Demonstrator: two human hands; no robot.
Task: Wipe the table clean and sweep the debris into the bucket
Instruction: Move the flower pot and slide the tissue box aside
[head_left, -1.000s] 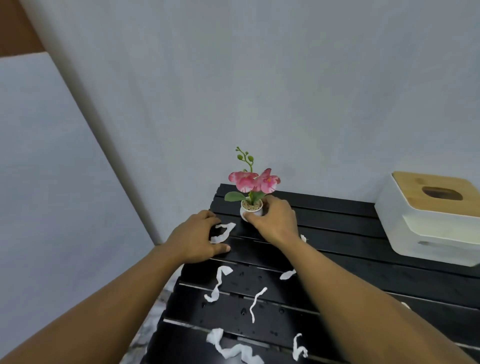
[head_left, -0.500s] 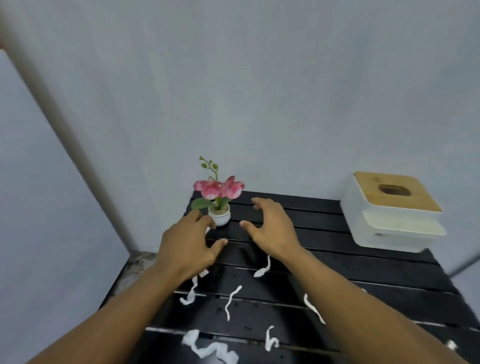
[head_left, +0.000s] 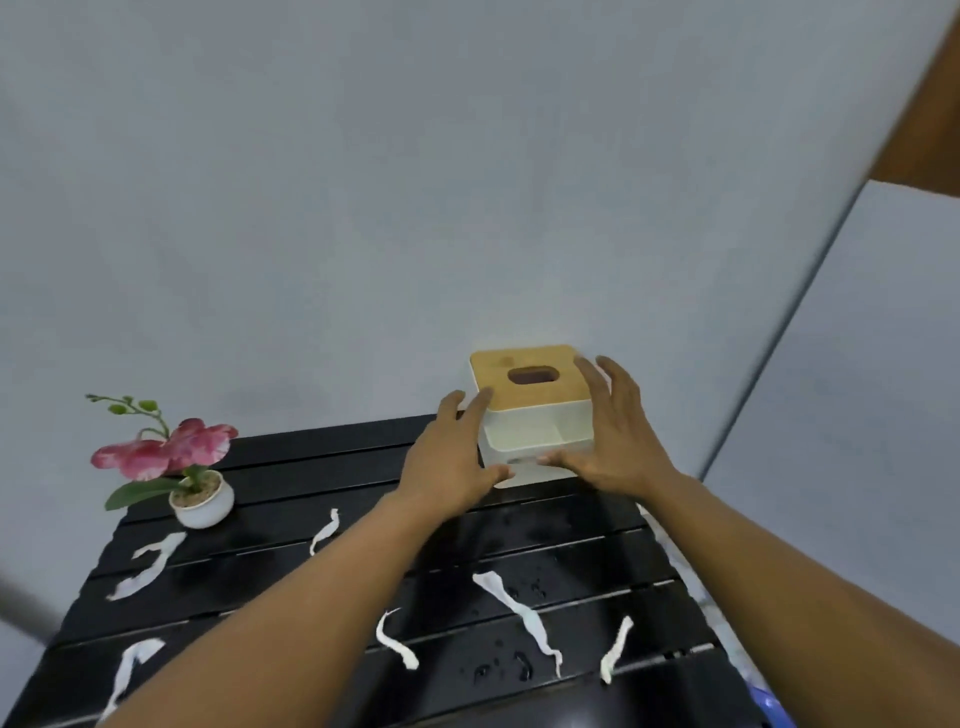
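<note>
Here both hands reach to a white tissue box with a wooden lid at the back of the black slatted table. The left hand and the right hand are spread, one at each side of the box, thumbs along its front; whether they press it, I cannot tell. White paper scraps and water drops lie scattered over the slats. A small potted flower stands at the back left corner, well apart from the box.
</note>
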